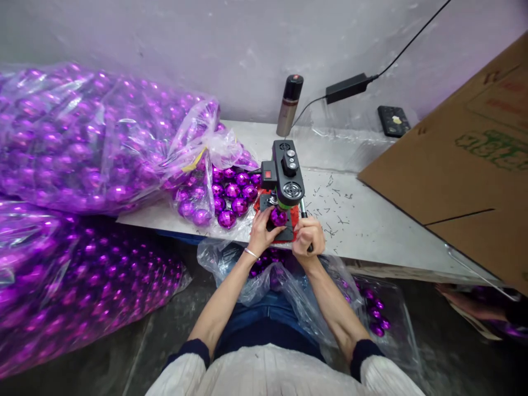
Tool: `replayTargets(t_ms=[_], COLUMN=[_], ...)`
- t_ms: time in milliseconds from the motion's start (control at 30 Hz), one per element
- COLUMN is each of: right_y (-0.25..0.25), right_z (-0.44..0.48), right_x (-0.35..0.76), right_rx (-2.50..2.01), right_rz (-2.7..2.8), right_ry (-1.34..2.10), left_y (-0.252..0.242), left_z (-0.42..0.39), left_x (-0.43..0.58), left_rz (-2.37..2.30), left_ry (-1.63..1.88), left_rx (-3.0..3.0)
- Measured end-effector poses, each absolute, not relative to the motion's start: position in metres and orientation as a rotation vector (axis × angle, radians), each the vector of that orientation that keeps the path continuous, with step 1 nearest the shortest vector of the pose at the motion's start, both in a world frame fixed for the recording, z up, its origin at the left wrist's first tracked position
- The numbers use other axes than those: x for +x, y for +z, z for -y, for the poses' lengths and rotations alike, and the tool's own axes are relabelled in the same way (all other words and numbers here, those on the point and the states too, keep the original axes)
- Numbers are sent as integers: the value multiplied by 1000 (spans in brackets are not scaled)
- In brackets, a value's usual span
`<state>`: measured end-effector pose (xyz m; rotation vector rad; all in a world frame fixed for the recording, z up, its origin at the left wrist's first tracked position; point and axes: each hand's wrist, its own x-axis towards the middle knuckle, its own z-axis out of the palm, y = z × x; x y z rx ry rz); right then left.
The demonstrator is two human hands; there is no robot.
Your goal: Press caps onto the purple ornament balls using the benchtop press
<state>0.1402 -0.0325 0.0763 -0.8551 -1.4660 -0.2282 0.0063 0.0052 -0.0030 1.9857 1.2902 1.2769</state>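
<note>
- Head view, looking down: left hand (260, 230) and right hand (308, 235) were both at the near edge of the table (371, 236), close together but not touching.
- Purple ball (279, 216), faceted and shiny, sat directly beneath the head of a small black bench machine (287, 173), on the machine's red base (293, 219).
- Left hand: fingers were curled round the purple ball from its left and near side, holding it in place. A thin bracelet (250, 253) was on that wrist.
- Right hand: closed in a fist on the lever (303, 210) that sticks out at the machine's right side, just right of the ball.
- The ball therefore lay between the two hands, touching the left and just apart from the right.
- Loose balls (233, 198) of the same purple were heaped on the table just left of the machine, spilling from an open clear bag (82, 137).
- A second full bag (74, 275) lay lower, on the left, below table height.
- A third clear bag (284, 278) with a few balls lay in the person's lap, under the forearms.
- Small dark scraps (334, 203) were scattered on the table right of the machine.
- At the back of the table: an upright can (290, 104), a black power adapter (346, 88) with its cable, and a small dark device (394, 121).
- Cardboard box (466, 165) filled the right side.
- Another person's hand (466, 302) showed at the lower right, well apart from the machine.
</note>
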Motion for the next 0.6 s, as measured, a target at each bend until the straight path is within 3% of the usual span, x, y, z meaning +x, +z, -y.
replayTargets(t_ms=[200, 300, 467, 600], right_y=[152, 159, 99, 26], right_z=[30, 31, 77, 134], right_x=[138, 143, 163, 176], right_rx=[-1067, -1060, -1196, -1249], right_rz=[1430, 1427, 1493, 1980], right_ry=[1, -9, 9, 296], left_y=[-1, 0, -8, -32], left_z=[-3, 13, 70, 106], left_x=[3, -8, -44, -60], left_rz=[-1275, -1330, -1401, -1371], left_ry=[1289, 1357, 1346, 979], left_rx=[1864, 1782, 1770, 1779])
